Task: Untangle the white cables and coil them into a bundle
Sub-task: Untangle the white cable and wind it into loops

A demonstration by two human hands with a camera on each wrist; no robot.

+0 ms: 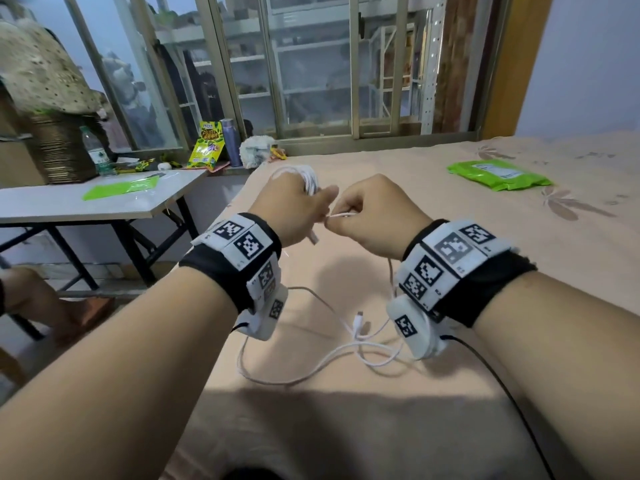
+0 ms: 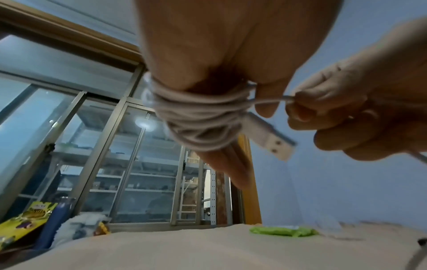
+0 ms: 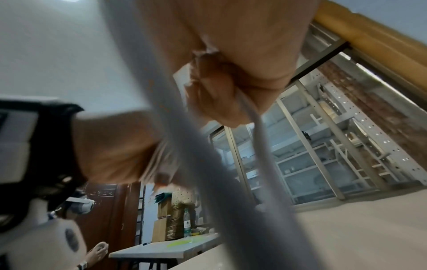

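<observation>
White cables (image 1: 332,355) lie slack on the bed (image 1: 450,244) beneath the wrists, rise into the pinching fingertips of the right hand (image 1: 374,216), likely for tension, and end as a coil (image 2: 201,117) wound round the straight fingers of the left hand (image 1: 294,209), thumb clamping it.

A bed (image 1: 450,271) in a peach sheet with faint leaf prints lies beneath the left grip (image 1: 294,206) and the right grip (image 1: 377,216). Beyond both, a wide metal-framed sliding window (image 1: 311,64) shows shelving behind the glass. Left of the left grip stands a grey folding desk (image 1: 86,202) on black legs. Right of the right grip rises a pale blue wall (image 1: 588,64). The light is dim and bluish.
</observation>
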